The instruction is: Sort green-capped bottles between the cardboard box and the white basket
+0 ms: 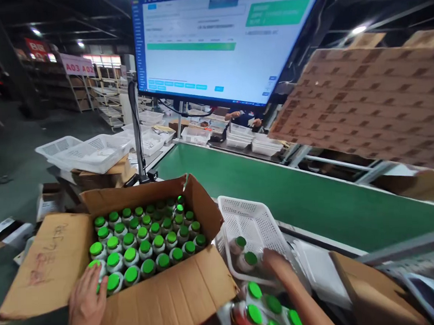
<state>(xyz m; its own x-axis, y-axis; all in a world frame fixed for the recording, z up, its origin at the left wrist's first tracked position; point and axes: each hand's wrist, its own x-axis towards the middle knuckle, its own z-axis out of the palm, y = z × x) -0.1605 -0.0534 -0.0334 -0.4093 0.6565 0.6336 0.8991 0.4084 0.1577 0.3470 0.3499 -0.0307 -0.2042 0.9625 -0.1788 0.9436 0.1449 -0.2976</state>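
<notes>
An open cardboard box (162, 301) holds rows of white bottles with green caps (142, 233). At its near left corner my left hand (86, 298) has its fingers and thumb closed about a green-capped bottle (98, 287), mostly hidden by the hand. To the right, my right hand (275, 262) reaches into a white plastic basket (241, 205), blurred, its fingers not clear. Just left of it, two green-capped bottles (250, 258) stand in the basket. More green-capped bottles (273, 304) are grouped below the basket, partly behind my right forearm.
A green conveyor belt (313, 196) runs behind the basket. A monitor (204, 51) hangs above it on a post. White baskets (96, 152) are piled at left, and a large cardboard sheet (367, 106) leans at right. Across the belt, a person (245, 118) works.
</notes>
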